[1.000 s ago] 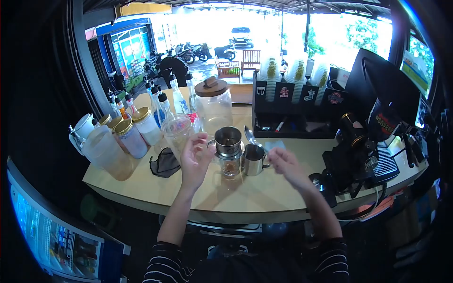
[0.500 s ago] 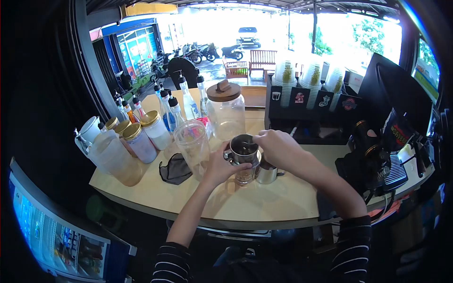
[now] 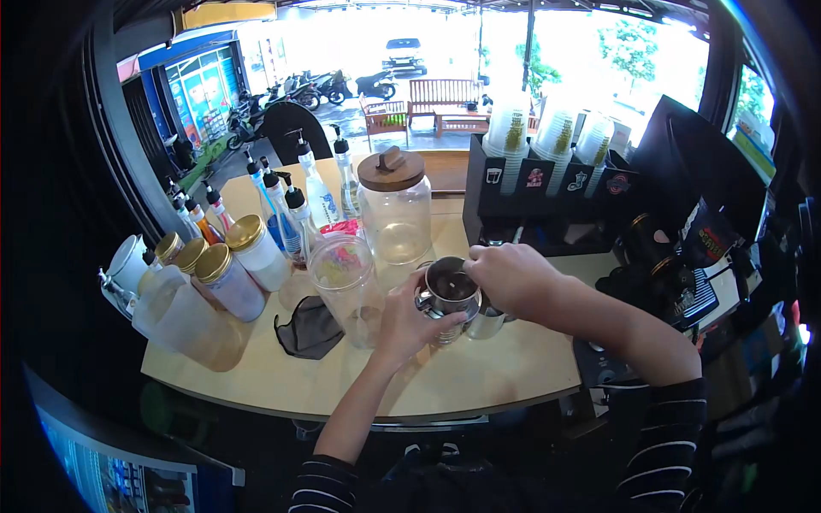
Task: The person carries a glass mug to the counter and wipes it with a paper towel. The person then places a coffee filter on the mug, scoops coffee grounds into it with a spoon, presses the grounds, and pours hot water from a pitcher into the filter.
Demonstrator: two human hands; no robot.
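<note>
My left hand (image 3: 408,321) is closed around a metal cup (image 3: 453,301), its thumb across the front below the rim. Dark contents show inside the cup. My right hand (image 3: 513,278) is pinched at the cup's right rim, on a thin metal utensil mostly hidden by the fingers. Just beneath the cup, a clear glass (image 3: 446,337) is partly covered by my thumb. A second metal cup (image 3: 486,324) stands beside it on the right. Left of my left hand is a tall clear plastic jug (image 3: 340,282).
On the counter (image 3: 487,372) are a lidded glass jar (image 3: 395,214), a dark cloth (image 3: 310,328), gold-lidded jars (image 3: 256,256), pump bottles (image 3: 318,192) and a translucent pitcher (image 3: 192,321). A black holder (image 3: 547,205) with stacked plastic cups stands behind; a dark machine (image 3: 650,274) is at right.
The view has shifted, so the counter items appear further left and the front edge has moved. My left hand still grips the metal cup; my right hand stays at its rim.
</note>
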